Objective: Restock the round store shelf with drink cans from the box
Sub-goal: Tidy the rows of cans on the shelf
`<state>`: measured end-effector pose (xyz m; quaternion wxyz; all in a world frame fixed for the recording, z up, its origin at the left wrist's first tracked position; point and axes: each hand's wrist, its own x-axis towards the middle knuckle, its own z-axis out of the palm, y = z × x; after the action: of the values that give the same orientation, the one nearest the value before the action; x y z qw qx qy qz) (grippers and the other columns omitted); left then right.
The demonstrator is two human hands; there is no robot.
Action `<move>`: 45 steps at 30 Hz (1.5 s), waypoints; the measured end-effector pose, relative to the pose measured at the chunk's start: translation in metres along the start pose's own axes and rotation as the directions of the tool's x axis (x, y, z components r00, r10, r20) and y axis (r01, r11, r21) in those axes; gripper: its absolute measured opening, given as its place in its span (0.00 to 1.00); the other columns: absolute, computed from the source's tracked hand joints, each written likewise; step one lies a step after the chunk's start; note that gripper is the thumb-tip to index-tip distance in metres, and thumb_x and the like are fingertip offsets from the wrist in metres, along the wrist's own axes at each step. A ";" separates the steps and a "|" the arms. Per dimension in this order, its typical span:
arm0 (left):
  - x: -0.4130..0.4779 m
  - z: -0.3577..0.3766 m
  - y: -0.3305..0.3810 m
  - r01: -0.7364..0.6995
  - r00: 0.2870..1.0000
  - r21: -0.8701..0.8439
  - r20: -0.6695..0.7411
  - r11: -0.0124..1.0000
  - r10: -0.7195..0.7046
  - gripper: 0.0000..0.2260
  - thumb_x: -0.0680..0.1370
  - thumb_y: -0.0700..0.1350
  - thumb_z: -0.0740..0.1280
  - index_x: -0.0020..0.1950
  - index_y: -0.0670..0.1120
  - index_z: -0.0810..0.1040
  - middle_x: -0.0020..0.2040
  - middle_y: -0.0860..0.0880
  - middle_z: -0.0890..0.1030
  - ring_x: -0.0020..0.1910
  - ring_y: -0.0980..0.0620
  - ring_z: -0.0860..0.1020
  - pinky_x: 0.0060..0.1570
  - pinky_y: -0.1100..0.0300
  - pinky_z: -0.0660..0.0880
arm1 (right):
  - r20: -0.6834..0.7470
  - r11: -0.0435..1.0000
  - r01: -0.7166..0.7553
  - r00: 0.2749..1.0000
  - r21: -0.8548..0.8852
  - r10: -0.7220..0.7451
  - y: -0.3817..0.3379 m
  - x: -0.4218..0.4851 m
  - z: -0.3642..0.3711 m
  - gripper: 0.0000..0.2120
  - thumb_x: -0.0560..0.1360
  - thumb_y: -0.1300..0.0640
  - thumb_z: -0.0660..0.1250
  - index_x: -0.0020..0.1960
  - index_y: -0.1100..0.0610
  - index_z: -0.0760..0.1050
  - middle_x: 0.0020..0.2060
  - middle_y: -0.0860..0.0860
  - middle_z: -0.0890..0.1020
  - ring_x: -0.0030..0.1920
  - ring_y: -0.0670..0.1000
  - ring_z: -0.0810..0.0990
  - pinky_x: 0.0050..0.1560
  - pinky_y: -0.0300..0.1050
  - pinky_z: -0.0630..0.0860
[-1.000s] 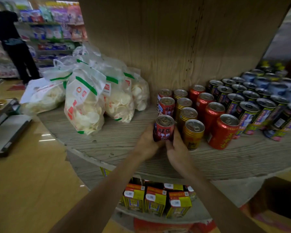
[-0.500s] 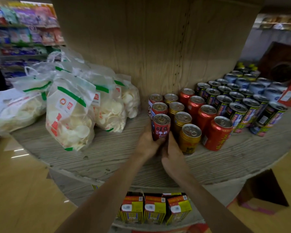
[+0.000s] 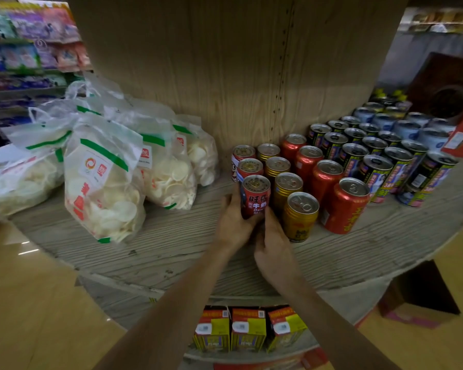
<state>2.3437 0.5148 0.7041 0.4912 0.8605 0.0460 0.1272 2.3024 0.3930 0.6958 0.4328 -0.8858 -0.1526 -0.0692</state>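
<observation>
Red milk can [image 3: 256, 194]: held upright on round shelf [image 3: 171, 244], fingers of left hand [image 3: 231, 222] and right hand [image 3: 274, 245] clamped around it, front of its row.

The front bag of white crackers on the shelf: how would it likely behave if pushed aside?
The front bag looks like thin, crinkled plastic, so probably floppy and light. Its round crackers seem brittle; pushing may crush some. It leans, so it may slump rather than slide.
</observation>
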 end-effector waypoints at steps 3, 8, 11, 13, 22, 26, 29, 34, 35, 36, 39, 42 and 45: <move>0.001 0.001 -0.001 0.004 1.000 0.017 -0.002 1.000 -0.004 0.40 0.75 0.51 0.75 0.82 0.52 0.56 0.70 0.43 0.68 0.68 0.45 0.72 0.62 0.61 0.67 | -0.018 1.000 0.012 1.000 -0.005 -0.012 0.000 -0.001 0.000 0.32 0.80 0.66 0.61 0.81 0.59 0.53 0.78 0.56 0.63 0.78 0.52 0.61 0.73 0.37 0.55; -0.001 0.003 0.002 0.006 1.000 0.022 -0.029 1.000 -0.005 0.38 0.75 0.51 0.75 0.80 0.52 0.60 0.69 0.45 0.70 0.67 0.46 0.74 0.64 0.58 0.70 | -0.022 0.999 0.034 0.999 -0.019 -0.035 0.000 -0.004 0.000 0.31 0.80 0.66 0.61 0.81 0.60 0.54 0.78 0.56 0.62 0.79 0.51 0.60 0.75 0.38 0.55; -0.002 0.002 0.000 0.007 0.998 -0.059 -0.062 0.998 -0.011 0.37 0.70 0.55 0.77 0.76 0.54 0.65 0.68 0.49 0.75 0.66 0.50 0.76 0.66 0.47 0.75 | -0.029 0.999 0.035 0.999 -0.012 -0.035 0.000 -0.003 0.000 0.31 0.80 0.66 0.60 0.81 0.60 0.55 0.78 0.56 0.62 0.79 0.52 0.60 0.75 0.39 0.56; -0.003 0.002 0.001 -0.008 0.997 -0.064 -0.083 0.998 0.002 0.34 0.71 0.53 0.78 0.73 0.53 0.68 0.66 0.50 0.77 0.64 0.50 0.77 0.63 0.45 0.77 | -0.032 1.000 0.025 0.999 -0.011 -0.026 -0.001 -0.003 -0.001 0.31 0.80 0.66 0.61 0.81 0.60 0.55 0.78 0.56 0.62 0.78 0.52 0.60 0.75 0.40 0.56; -0.006 0.007 0.005 -0.049 0.987 -0.003 -0.152 0.999 0.048 0.31 0.72 0.53 0.77 0.71 0.49 0.69 0.64 0.47 0.78 0.62 0.47 0.78 0.56 0.52 0.77 | -0.043 0.999 0.012 0.999 -0.043 -0.014 0.000 -0.009 -0.002 0.30 0.80 0.66 0.61 0.80 0.59 0.57 0.78 0.55 0.63 0.78 0.52 0.60 0.74 0.38 0.55; -0.006 0.008 0.004 -0.037 0.983 0.025 -0.177 0.999 0.040 0.29 0.72 0.55 0.77 0.68 0.48 0.70 0.61 0.46 0.79 0.58 0.46 0.79 0.49 0.56 0.74 | -0.031 0.999 0.005 0.999 -0.041 -0.007 0.001 -0.007 -0.002 0.31 0.80 0.66 0.61 0.81 0.58 0.56 0.79 0.55 0.62 0.79 0.52 0.60 0.77 0.43 0.57; -0.006 0.008 0.005 -0.040 0.985 0.030 -0.167 0.999 0.045 0.28 0.73 0.55 0.76 0.68 0.48 0.70 0.60 0.47 0.81 0.58 0.46 0.80 0.47 0.58 0.71 | -0.024 0.999 -0.005 1.000 -0.048 0.004 0.000 -0.006 -0.002 0.31 0.80 0.65 0.61 0.81 0.57 0.56 0.79 0.55 0.62 0.79 0.52 0.59 0.78 0.45 0.58; -0.007 0.008 0.005 -0.037 0.986 0.041 -0.160 0.998 0.043 0.28 0.73 0.56 0.76 0.67 0.47 0.69 0.60 0.47 0.81 0.57 0.45 0.80 0.47 0.57 0.72 | -0.017 0.997 -0.016 1.000 -0.070 0.014 -0.002 -0.007 -0.003 0.32 0.80 0.65 0.61 0.81 0.57 0.55 0.79 0.54 0.60 0.79 0.51 0.58 0.77 0.42 0.56; -0.006 0.008 0.005 -0.033 0.986 0.045 -0.159 0.998 0.040 0.28 0.73 0.56 0.76 0.67 0.47 0.69 0.60 0.47 0.81 0.57 0.45 0.80 0.47 0.56 0.73 | -0.012 0.997 -0.019 1.000 -0.076 0.019 -0.003 -0.007 -0.003 0.32 0.80 0.65 0.61 0.81 0.56 0.54 0.80 0.54 0.60 0.79 0.51 0.58 0.77 0.41 0.56; -0.006 0.007 0.005 -0.031 0.987 0.046 -0.159 0.998 0.038 0.28 0.73 0.56 0.76 0.66 0.47 0.69 0.60 0.46 0.81 0.57 0.45 0.80 0.48 0.56 0.74 | -0.007 0.996 -0.023 1.000 -0.082 0.022 -0.003 -0.007 -0.003 0.33 0.80 0.65 0.60 0.81 0.56 0.54 0.80 0.54 0.59 0.79 0.50 0.57 0.76 0.40 0.54; -0.006 0.007 0.005 -0.028 0.987 0.053 -0.159 0.998 0.037 0.28 0.73 0.56 0.76 0.65 0.47 0.69 0.60 0.46 0.81 0.58 0.45 0.80 0.49 0.52 0.77 | 0.009 0.996 -0.031 0.999 -0.085 0.032 -0.003 -0.007 -0.004 0.33 0.80 0.65 0.61 0.82 0.55 0.53 0.80 0.53 0.58 0.80 0.50 0.56 0.75 0.38 0.52; -0.007 0.007 0.006 -0.022 0.988 0.071 -0.154 0.997 0.033 0.27 0.73 0.55 0.76 0.64 0.46 0.68 0.60 0.45 0.81 0.57 0.44 0.79 0.50 0.50 0.78 | 0.031 0.997 -0.033 0.999 -0.068 0.035 -0.002 -0.009 -0.007 0.32 0.81 0.64 0.60 0.81 0.55 0.54 0.80 0.53 0.58 0.80 0.50 0.55 0.75 0.38 0.52; -0.010 0.006 0.008 -0.021 0.989 0.084 -0.144 0.996 0.033 0.28 0.73 0.55 0.76 0.65 0.46 0.68 0.61 0.45 0.81 0.58 0.43 0.80 0.51 0.49 0.78 | 0.055 0.998 -0.039 0.998 -0.058 0.042 -0.002 -0.010 -0.012 0.30 0.81 0.64 0.60 0.81 0.56 0.55 0.80 0.53 0.58 0.80 0.50 0.55 0.74 0.36 0.51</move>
<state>2.3356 0.5034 0.7066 0.4491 0.8689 0.0753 0.1940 2.2922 0.3825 0.7025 0.4041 -0.9023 -0.1448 -0.0398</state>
